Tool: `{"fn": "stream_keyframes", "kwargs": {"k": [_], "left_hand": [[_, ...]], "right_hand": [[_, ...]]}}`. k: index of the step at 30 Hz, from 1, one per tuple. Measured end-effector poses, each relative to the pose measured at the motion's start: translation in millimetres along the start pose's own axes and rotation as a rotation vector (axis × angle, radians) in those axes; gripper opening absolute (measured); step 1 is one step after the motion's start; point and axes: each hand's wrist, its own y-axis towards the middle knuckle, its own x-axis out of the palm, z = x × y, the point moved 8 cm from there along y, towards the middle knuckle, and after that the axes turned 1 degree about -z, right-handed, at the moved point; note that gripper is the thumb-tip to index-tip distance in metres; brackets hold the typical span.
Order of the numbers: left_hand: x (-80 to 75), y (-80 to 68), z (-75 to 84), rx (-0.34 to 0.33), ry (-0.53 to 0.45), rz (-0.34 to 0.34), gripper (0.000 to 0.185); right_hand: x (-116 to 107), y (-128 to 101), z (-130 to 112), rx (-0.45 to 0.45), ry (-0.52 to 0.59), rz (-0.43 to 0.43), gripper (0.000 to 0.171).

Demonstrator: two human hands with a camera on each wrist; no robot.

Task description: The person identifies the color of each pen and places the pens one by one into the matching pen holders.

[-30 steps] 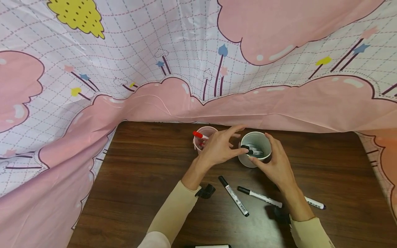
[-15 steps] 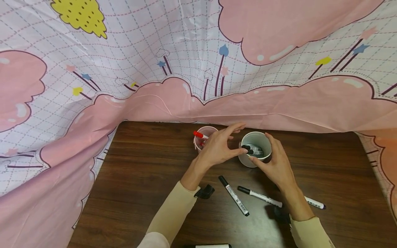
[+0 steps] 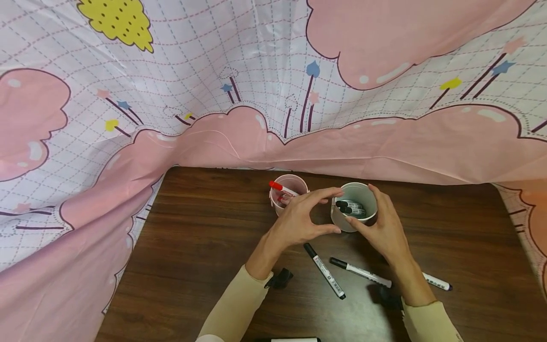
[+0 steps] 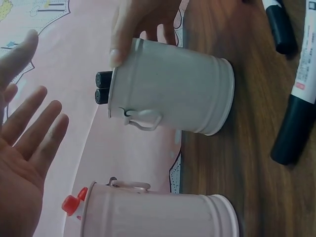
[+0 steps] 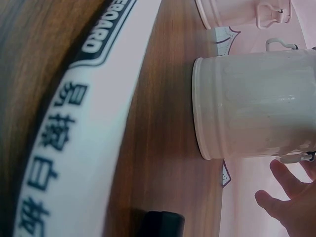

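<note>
Black-capped whiteboard markers [image 3: 355, 208] lean inside a small white bucket [image 3: 343, 222], their two cap ends sticking just past its rim in the left wrist view. My right hand [image 3: 386, 230] holds this bucket from the right, thumb at the near rim and index finger round the far side. On the bucket's left, my left hand [image 3: 298, 219] is held with fingers and thumb spread apart; in the left wrist view its palm [image 4: 19, 168] shows nothing in it. Behind that hand stands a pink bucket [image 3: 295, 182] with a red-capped marker [image 3: 283, 188] poking out.
Two black-capped markers, one slanting [image 3: 325, 271] and one flatter [image 3: 362, 272], lie on the brown wooden table [image 3: 205, 247] before the white bucket. Another marker [image 3: 437, 281] lies beyond my right wrist, and one more [image 3: 295, 339] at the near edge. A patterned cloth [image 3: 333, 152] hangs behind.
My left thumb has come away from the black marker caps and moved down and towards me, while the left fingers dropped nearer the white bucket's rim. My right hand kept its place.
</note>
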Motion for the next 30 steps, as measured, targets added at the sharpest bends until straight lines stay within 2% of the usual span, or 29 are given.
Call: {"fn": "stream_keyframes", "kwargs": {"k": [7,12,18,30], "left_hand": [[-3.0,-8.1,1.1,-0.014,0.031,0.008,0.085],[-3.9,-15.5,2.0,-0.026,0.015,0.001,0.082],[-0.9,-26.4,7.8,0.005,0.026,-0.009,0.082],[0.3,-40.5,3.4,-0.003,0.020,0.014,0.079]], "right_hand": [[-1.0,0.7,-1.0,-0.010,-0.004,0.013,0.096],[-1.2,0.6,-1.1,-0.014,-0.002,0.018,0.096],[-0.3,-0.3,0.3,-0.003,-0.009,0.007,0.097],[-0.7,0.1,-0.5,-0.006,-0.023,0.013,0.097]]}}
